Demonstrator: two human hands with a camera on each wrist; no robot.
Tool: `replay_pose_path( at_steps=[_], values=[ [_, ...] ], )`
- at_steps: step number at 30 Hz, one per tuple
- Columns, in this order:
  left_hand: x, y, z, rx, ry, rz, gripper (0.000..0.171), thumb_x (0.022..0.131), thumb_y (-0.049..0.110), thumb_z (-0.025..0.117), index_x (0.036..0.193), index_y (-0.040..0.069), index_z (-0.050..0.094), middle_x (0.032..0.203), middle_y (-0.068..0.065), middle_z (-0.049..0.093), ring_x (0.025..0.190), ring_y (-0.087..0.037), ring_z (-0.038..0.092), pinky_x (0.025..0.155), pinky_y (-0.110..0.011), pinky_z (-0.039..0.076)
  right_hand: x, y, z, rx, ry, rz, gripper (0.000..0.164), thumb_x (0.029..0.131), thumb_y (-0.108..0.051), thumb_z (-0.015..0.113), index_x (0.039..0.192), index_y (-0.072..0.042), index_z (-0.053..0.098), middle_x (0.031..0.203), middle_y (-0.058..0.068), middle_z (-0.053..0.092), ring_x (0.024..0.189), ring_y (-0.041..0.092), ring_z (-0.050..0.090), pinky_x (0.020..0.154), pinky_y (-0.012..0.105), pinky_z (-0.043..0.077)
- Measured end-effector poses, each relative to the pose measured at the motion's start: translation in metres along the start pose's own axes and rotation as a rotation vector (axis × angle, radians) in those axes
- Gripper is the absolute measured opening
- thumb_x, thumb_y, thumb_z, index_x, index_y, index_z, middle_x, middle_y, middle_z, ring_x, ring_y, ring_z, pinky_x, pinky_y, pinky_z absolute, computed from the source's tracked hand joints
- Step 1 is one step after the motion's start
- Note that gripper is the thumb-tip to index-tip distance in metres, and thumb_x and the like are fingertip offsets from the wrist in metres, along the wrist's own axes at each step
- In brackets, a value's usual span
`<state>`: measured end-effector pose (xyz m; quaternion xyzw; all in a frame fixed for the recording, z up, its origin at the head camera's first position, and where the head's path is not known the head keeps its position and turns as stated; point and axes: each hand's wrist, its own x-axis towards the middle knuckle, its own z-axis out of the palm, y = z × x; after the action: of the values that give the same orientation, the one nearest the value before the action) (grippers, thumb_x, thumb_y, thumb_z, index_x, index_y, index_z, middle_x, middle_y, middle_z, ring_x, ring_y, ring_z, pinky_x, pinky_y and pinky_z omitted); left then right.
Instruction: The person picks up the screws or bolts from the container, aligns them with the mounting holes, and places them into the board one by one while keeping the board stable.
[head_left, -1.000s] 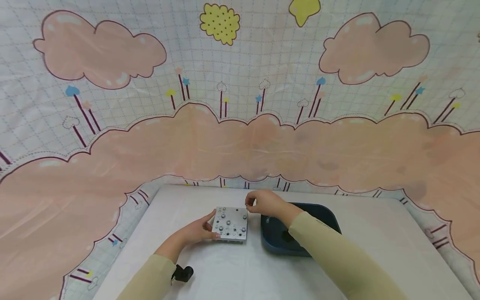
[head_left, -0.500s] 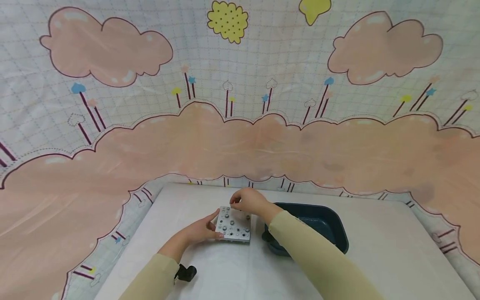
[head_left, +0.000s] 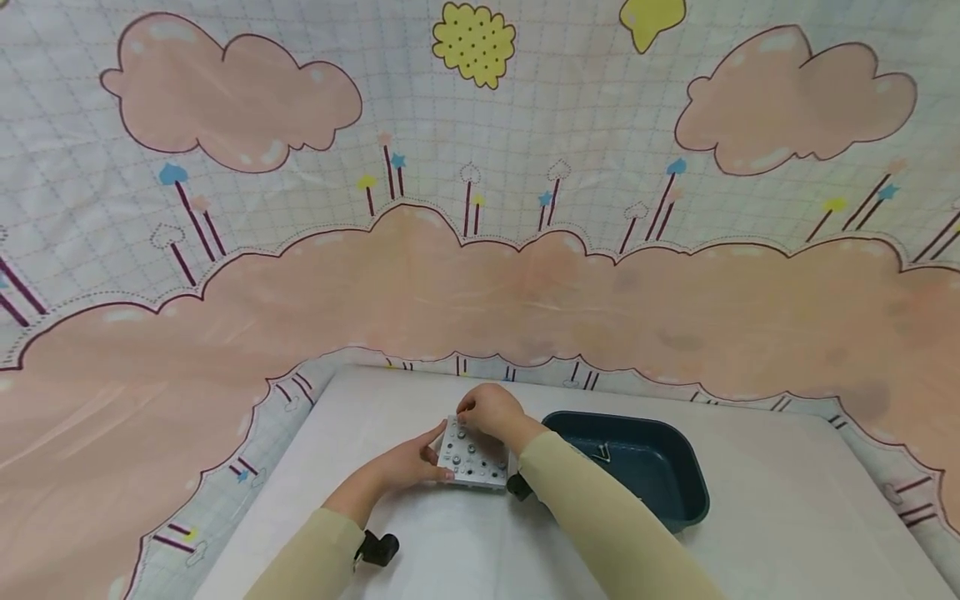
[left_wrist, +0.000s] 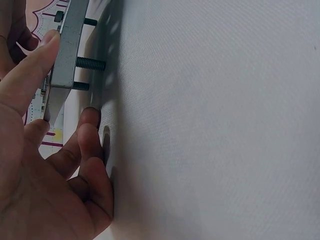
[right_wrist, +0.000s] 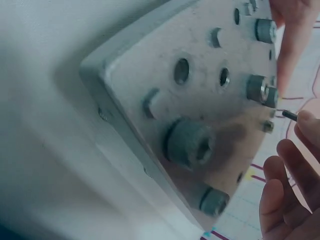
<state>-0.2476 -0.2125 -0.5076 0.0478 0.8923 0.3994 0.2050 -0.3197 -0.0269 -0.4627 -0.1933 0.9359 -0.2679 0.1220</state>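
A square metal plate [head_left: 474, 457] studded with socket-head bolts lies on the white table. My left hand [head_left: 405, 463] grips its left edge between thumb and fingers. In the left wrist view, threaded bolt ends [left_wrist: 91, 63] stick out of the plate's underside. Over the plate's far left corner is my right hand [head_left: 491, 412], pinching a small screw [right_wrist: 289, 115]. In the right wrist view, the screw's dark threaded end points out of the fingertips toward the plate. Bolt heads [right_wrist: 189, 143] and several bare holes [right_wrist: 182, 71] show on the plate's top face.
A dark blue tray [head_left: 693, 500] stands to the right, partly behind my right forearm, with a small L-shaped hex key [head_left: 602, 452] in it. The white table [head_left: 780, 500] extends to a patterned cloth [head_left: 600, 317] at the back.
My right hand has moved left from beside the tray to above the plate's far left corner, then lowered to it. My left hand keeps its hold on the plate. The view has shifted slightly.
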Motion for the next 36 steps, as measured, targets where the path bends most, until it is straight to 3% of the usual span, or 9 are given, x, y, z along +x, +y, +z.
replay_pose_path(
  at_steps=[19, 36],
  values=[
    [0.001, 0.001, 0.001, 0.017, 0.001, -0.017, 0.102, 0.079, 0.037, 0.084, 0.16, 0.022, 0.022, 0.099, -0.002, 0.061, 0.088, -0.019, 0.054, 0.083, -0.043, 0.041, 0.006, 0.0, 0.013, -0.043, 0.008, -0.029, 0.012, 0.092, -0.025, 0.073, 0.099, -0.019, 0.079, 0.093, -0.007, 0.07, 0.08, 0.01, 0.056, 0.082, 0.033, 0.048],
    [0.002, -0.001, 0.0, 0.004, 0.001, -0.006, 0.103, 0.079, 0.037, 0.084, 0.16, 0.02, 0.022, 0.099, -0.001, 0.062, 0.089, -0.019, 0.054, 0.085, -0.043, 0.041, 0.007, -0.003, 0.017, -0.215, -0.001, -0.049, 0.012, 0.093, -0.026, 0.071, 0.1, -0.021, 0.08, 0.1, -0.008, 0.072, 0.096, 0.012, 0.064, 0.093, 0.034, 0.047]
  ],
)
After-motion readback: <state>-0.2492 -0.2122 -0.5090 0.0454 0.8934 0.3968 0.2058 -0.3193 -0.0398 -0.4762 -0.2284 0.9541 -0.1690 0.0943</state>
